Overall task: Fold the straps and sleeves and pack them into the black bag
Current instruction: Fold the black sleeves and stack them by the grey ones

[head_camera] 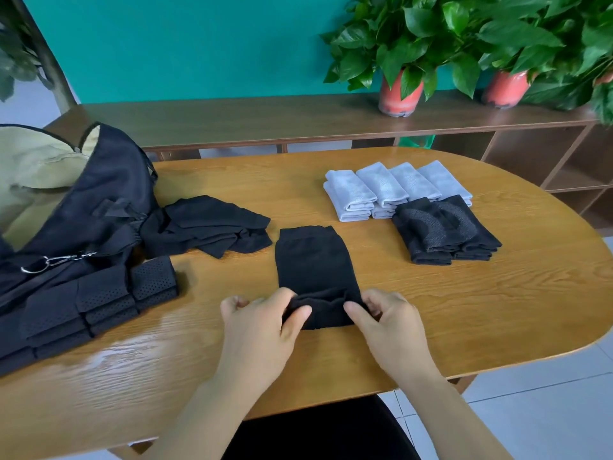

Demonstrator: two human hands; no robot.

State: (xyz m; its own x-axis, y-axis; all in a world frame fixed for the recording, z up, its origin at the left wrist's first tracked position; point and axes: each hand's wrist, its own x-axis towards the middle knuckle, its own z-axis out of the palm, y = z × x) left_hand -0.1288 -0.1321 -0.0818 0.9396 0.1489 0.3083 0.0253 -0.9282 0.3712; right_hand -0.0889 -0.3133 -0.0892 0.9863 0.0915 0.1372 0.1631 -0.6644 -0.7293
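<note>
A black sleeve point(313, 263) lies flat on the wooden table point(431, 310) in front of me. My left hand point(262, 322) and my right hand point(386, 318) pinch its near end, which is lifted and partly turned over. At the far left the black bag point(96, 207) lies open. In front of it folded black perforated straps point(99, 298) sit in a row. A loose heap of black sleeves point(212, 227) rests beside the bag. Folded grey sleeves point(394, 189) and folded black sleeves point(446, 232) are lined up at the right.
An olive cloth bag point(36, 167) lies behind the black bag. A metal clip point(49, 262) hangs on the black bag's front. A low wooden shelf point(265, 122) with two potted plants point(401, 61) runs behind the table. The table edge curves at the right.
</note>
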